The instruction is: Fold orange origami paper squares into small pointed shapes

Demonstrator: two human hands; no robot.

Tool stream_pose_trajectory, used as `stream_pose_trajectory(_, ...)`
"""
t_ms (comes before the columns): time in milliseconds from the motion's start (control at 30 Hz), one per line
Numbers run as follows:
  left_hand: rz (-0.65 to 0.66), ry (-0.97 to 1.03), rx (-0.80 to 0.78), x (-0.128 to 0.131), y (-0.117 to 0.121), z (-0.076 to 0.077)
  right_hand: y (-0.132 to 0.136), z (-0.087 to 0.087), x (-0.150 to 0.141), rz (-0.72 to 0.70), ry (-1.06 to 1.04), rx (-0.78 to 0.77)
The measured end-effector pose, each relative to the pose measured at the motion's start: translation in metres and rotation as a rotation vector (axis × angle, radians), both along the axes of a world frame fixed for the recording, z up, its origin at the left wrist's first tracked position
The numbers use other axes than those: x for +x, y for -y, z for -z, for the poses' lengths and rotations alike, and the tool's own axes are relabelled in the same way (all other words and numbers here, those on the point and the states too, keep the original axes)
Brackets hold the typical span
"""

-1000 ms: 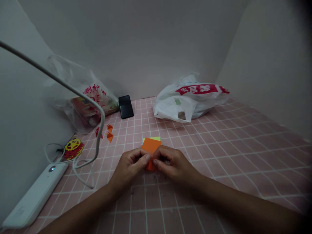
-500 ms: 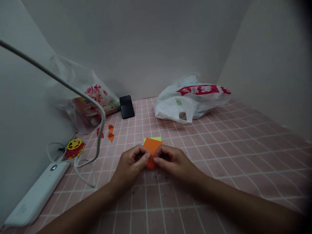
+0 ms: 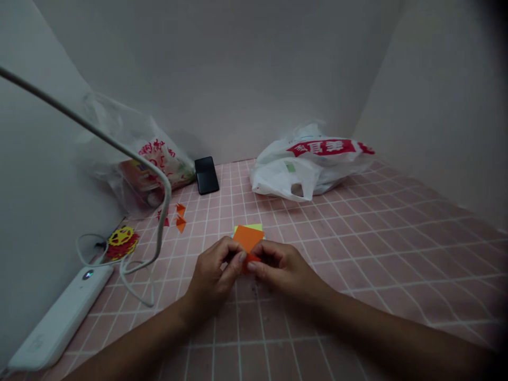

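Note:
An orange sheet of paper (image 3: 248,237) is held between both hands above the tabletop, its lower part bent into a fold near the fingertips. My left hand (image 3: 218,270) pinches its left side between thumb and forefinger. On the right side, my right hand (image 3: 280,264) pinches the folded part, thumb in front. Just behind the orange sheet lies a yellow-green paper (image 3: 256,228), mostly covered by it. The fingers hide the exact shape of the fold.
Small folded orange papers (image 3: 180,223) lie to the left, near yellow and red gear-shaped pieces (image 3: 122,236). A white power bank (image 3: 59,320) with a looping cable (image 3: 162,233) is at left. Behind are a black phone (image 3: 207,175), a clear bag (image 3: 138,153) and a white bag (image 3: 286,174).
The lower part of the orange paper has been bent over, and a small flap now shows between the thumbs. Both hands stay in nearly the same place.

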State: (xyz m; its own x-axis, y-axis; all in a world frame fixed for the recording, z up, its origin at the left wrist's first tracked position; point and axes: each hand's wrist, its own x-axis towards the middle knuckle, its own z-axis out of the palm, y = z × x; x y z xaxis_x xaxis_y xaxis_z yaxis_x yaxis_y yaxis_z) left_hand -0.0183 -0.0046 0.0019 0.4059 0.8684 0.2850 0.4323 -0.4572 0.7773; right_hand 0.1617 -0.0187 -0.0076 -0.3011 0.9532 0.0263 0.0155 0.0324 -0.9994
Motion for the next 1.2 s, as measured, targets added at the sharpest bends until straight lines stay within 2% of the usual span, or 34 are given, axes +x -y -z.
stream_pose_trajectory(433,0.109,0.011,0.272,-0.001,0.002,-0.001,0.005,-0.005,0.000,0.025,0.060,0.142)
stream_pose_trajectory(633,0.068,0.026,0.336,0.000,-0.001,0.003,0.006,-0.003,0.000,0.033,0.042,0.126)
stream_pose_trajectory(700,0.046,0.041,0.304,0.001,-0.001,0.004,0.005,-0.002,0.001,0.028,0.026,0.097)
stream_pose_trajectory(833,0.020,0.068,0.090,0.001,-0.002,0.004,0.003,0.001,0.001,0.011,-0.006,0.054)
stream_pose_trajectory(1033,0.097,0.024,-0.032,0.001,-0.004,0.000,-0.001,0.004,0.000,-0.039,-0.023,-0.007)
stream_pose_trajectory(1200,0.050,0.124,-0.283,0.005,-0.003,0.000,-0.001,0.005,0.001,-0.041,-0.019,-0.021)
